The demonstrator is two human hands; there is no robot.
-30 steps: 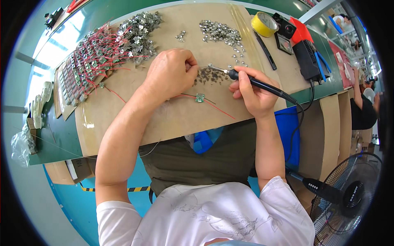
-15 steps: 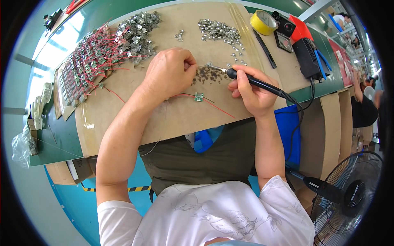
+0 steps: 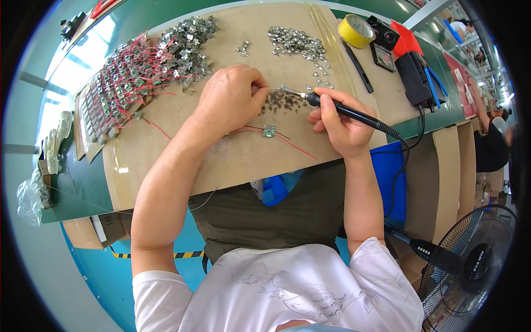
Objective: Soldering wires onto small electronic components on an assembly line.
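My right hand point(image 3: 345, 124) is closed around the black handle of a soldering iron point(image 3: 351, 114), whose metal tip points left over brown, burnt-looking specks point(image 3: 283, 102) on the cardboard. Left of that tip, my left hand point(image 3: 235, 97) is closed with thumb and forefinger together; whatever it pinches is hidden by the fingers. A thin wire point(image 3: 204, 202) runs from the table's left side, behind my left forearm, and bends up near the front edge. Between my hands lies a small green circuit board point(image 3: 269, 131) with red and dark wires.
A heap of wired circuit boards point(image 3: 130, 74) and metal pieces point(image 3: 191, 41) covers the left. Shiny metal parts point(image 3: 296, 41) lie at the back. At right are yellow tape point(image 3: 355, 31), a black pen-like tool point(image 3: 358, 66), a black box point(image 3: 415, 80) and blue-handled pliers point(image 3: 434, 86). A fan point(image 3: 475, 263) stands lower right.
Hardly anything differs. My hands and the soldering iron keep nearly the same places, the whole view shifting only slightly; the iron's tip shows a little more clearly now.
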